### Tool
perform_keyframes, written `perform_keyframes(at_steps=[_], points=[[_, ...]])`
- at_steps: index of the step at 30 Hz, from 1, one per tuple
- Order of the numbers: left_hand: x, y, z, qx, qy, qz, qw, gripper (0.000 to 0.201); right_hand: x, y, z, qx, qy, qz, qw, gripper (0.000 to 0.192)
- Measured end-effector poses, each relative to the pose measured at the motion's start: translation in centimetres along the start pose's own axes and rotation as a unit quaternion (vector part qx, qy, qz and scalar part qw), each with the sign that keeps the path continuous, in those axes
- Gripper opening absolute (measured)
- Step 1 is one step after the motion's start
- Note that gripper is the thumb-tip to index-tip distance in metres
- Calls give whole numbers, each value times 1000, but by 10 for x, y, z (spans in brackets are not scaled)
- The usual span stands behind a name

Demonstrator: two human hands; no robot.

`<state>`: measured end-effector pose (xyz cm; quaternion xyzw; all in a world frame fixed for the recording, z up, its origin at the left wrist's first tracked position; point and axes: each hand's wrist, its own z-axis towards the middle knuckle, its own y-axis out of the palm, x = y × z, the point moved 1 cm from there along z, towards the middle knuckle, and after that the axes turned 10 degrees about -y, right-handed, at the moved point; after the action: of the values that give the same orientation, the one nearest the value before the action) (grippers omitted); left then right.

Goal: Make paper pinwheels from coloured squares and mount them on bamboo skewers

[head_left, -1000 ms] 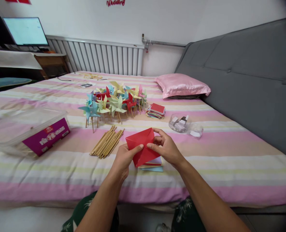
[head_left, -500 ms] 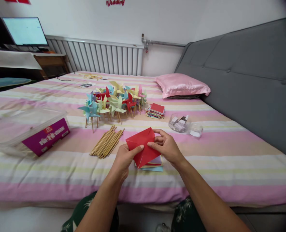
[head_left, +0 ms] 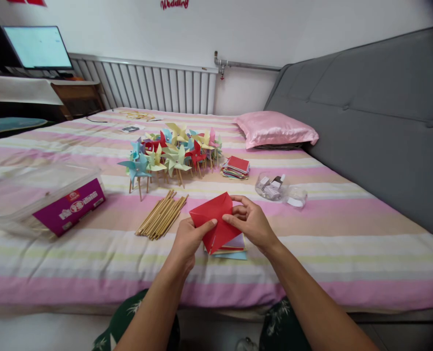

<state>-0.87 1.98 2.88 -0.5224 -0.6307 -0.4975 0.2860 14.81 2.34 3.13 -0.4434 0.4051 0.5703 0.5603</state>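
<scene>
Inside bed edge (head_left: 220, 298), hands (head_left: 187, 238) (head_left: 253, 223) hold red paper (head_left: 212, 208).

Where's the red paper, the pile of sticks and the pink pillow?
Red paper (head_left: 214, 209), head view: on its upper half.
Pile of sticks (head_left: 162, 216), head view: near the pile's middle.
Pink pillow (head_left: 277, 129), head view: middle of its top.

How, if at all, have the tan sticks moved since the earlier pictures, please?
No, the tan sticks lie across the same stripes of the bedspread.
</scene>
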Motion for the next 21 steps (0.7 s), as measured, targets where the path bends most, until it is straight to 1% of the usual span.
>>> perform_keyframes(at_steps=[3,5,8,10,11,13,15,16,18,21], points=[[2,-1,1,28,0,-29,999,32,-1,0,0,11,-41,-33,999,56],[4,-3,2,56,5,-59,997,32,-2,-1,1,37,-87,-73,993,53],[7,-6,3,92,7,-109,990,32,-7,-2,-2,91,-163,-127,974,36],[9,-7,3,98,6,-138,986,31,-11,-1,-5,97,-191,-144,966,24],[10,-8,4,99,6,-150,984,31,-12,1,-6,80,-196,-149,966,20],[11,-10,4,99,3,-173,980,29,-14,5,-9,11,-189,-153,970,20],[11,-11,5,95,-6,-189,977,27,-13,9,-11,-73,-174,-150,971,27],[11,-11,5,91,-11,-194,977,26,-12,10,-11,-105,-170,-148,969,32],[11,-11,5,80,-24,-197,977,24,-10,12,-11,-137,-169,-148,965,36],[10,-9,5,65,-36,-197,978,23,-6,12,-10,-143,-163,-147,965,35]])
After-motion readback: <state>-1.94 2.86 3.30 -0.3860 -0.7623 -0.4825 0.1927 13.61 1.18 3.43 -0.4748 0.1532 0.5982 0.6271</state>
